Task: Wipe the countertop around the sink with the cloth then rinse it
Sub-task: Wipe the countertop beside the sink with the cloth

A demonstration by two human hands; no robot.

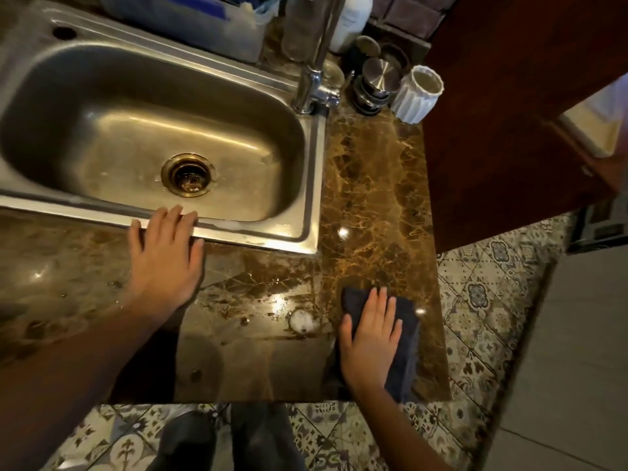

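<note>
- Reference: 12 o'clock points away from the person, toward the wall behind the sink (pixel 316 185).
- Right hand (pixel 370 338): fingers straight and close together, palm pressed flat on the cloth (pixel 406 334). Nothing is clasped; the hand only bears down on it.
- Cloth: dark, folded, lying on the brown marble countertop (pixel 377 198) at 5 o'clock from the sink bowl, near the counter's front edge and right-hand corner.
- Left hand (pixel 166 256): released, fingers spread and straight, palm on the countertop at 6 o'clock from the drain (pixel 188 175), fingertips touching the sink's front rim.
- Small foamy spot (pixel 303 321): on the counter at 9 o'clock from the cloth, just beside it.
- Faucet (pixel 311 86): upright on the sink's rear right corner, at 1 o'clock from the drain.
- White ribbed cup (pixel 416 95): at 3 o'clock from the faucet, upright, with a metal-lidded jar (pixel 375 83) between them.
- Counter surface shows wet glare between the two hands.
</note>
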